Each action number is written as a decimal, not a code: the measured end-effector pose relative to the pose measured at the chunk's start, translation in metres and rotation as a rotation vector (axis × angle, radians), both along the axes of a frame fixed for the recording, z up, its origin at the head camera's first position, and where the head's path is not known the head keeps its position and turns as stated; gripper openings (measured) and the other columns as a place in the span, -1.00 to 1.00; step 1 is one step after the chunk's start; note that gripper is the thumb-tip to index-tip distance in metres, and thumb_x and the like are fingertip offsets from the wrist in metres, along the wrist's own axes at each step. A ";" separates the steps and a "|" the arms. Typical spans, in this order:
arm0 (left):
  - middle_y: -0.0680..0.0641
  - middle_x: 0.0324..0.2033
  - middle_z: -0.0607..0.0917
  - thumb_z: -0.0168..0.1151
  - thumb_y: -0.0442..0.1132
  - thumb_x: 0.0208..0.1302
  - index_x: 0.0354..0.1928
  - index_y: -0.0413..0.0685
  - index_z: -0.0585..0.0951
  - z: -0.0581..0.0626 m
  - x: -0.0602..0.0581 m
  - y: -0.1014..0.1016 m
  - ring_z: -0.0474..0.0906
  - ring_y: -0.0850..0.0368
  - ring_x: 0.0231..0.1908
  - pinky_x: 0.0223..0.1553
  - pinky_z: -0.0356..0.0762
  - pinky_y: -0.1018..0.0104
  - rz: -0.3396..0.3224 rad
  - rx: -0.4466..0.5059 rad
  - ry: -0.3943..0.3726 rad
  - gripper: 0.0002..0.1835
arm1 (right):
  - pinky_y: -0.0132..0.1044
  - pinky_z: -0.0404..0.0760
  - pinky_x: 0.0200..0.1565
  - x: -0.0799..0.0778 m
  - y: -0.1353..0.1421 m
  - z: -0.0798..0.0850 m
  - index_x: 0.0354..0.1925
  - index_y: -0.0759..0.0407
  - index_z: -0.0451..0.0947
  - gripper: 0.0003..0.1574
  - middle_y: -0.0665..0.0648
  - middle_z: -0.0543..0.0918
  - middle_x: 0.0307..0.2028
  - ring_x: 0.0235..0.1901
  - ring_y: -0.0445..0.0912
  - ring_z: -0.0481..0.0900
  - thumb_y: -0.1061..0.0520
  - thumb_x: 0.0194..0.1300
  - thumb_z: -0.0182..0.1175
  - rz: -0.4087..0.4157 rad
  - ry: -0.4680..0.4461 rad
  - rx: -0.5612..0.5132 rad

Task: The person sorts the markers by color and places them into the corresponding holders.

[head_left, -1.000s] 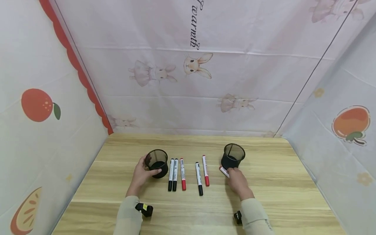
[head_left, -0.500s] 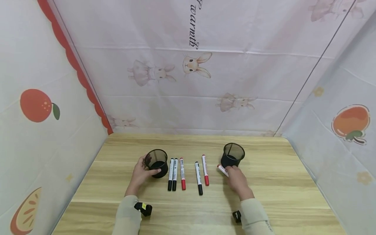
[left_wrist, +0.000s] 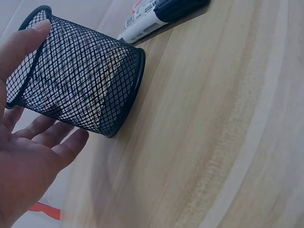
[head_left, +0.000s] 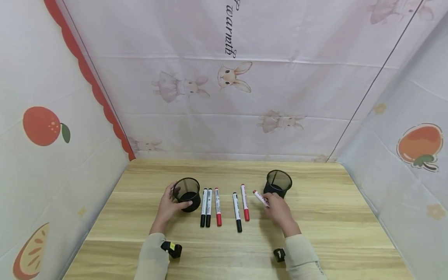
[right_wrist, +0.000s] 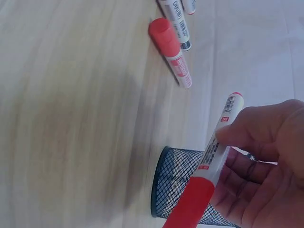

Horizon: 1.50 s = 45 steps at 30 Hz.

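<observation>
My left hand (head_left: 170, 207) holds a black mesh pen cup (head_left: 189, 202) at the left of the table, thumb over its rim and fingers along its far side. The cup stands upright and looks empty in the head view. In my right hand (head_left: 278, 210) is a red-capped whiteboard marker (right_wrist: 214, 151), pinched between thumb and fingers, its red cap pointing back past the palm in the right wrist view. A second mesh pen cup (head_left: 279, 181) stands just beyond that hand, its lower front partly hidden by the hand.
Between the cups, several markers lie on the wooden table (head_left: 224, 252): two black ones (head_left: 206, 208) side by side, a red one (head_left: 217, 207), another black one (head_left: 237, 212) and another red one (head_left: 245, 203). Fabric-covered walls enclose the back and sides.
My right hand has moved slightly left with the marker, whose white end now reaches farther left and away from me. The left hand and its pen cup stay where they were.
</observation>
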State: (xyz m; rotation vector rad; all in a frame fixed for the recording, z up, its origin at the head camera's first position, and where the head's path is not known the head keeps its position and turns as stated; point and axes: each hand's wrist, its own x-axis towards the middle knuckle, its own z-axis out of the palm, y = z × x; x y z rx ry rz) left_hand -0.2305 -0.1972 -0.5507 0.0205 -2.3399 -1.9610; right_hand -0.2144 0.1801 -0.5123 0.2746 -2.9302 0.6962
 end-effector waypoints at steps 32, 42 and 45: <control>-0.20 0.15 0.25 0.43 -0.06 -0.28 0.19 -0.17 0.15 0.015 0.003 0.006 0.12 -0.03 0.15 0.12 0.08 0.09 -0.003 -0.019 -0.036 -0.05 | -0.36 0.45 -0.49 -0.008 -0.041 0.019 -0.29 0.19 0.43 -0.61 0.01 0.45 -0.53 -0.52 -0.16 0.42 0.34 -0.22 0.21 -0.022 -0.007 -0.470; -0.13 0.17 0.20 0.40 -0.06 -0.22 0.19 -0.10 0.14 0.010 0.004 0.002 0.06 0.09 0.17 0.15 0.01 0.18 -0.011 0.003 -0.059 -0.09 | -0.38 0.49 -0.46 -0.016 -0.059 0.018 -0.25 0.23 0.42 -0.59 0.04 0.46 -0.51 -0.51 -0.16 0.43 0.40 -0.21 0.17 0.088 0.043 -0.594; -0.14 0.17 0.20 0.40 -0.05 -0.22 0.19 -0.13 0.14 0.010 0.004 0.002 0.06 0.07 0.17 0.16 0.00 0.16 -0.012 -0.005 -0.060 -0.08 | -0.37 0.50 -0.45 -0.015 -0.063 0.022 -0.28 0.23 0.43 -0.63 0.05 0.47 -0.49 -0.50 -0.16 0.45 0.39 -0.19 0.17 0.083 0.048 -0.618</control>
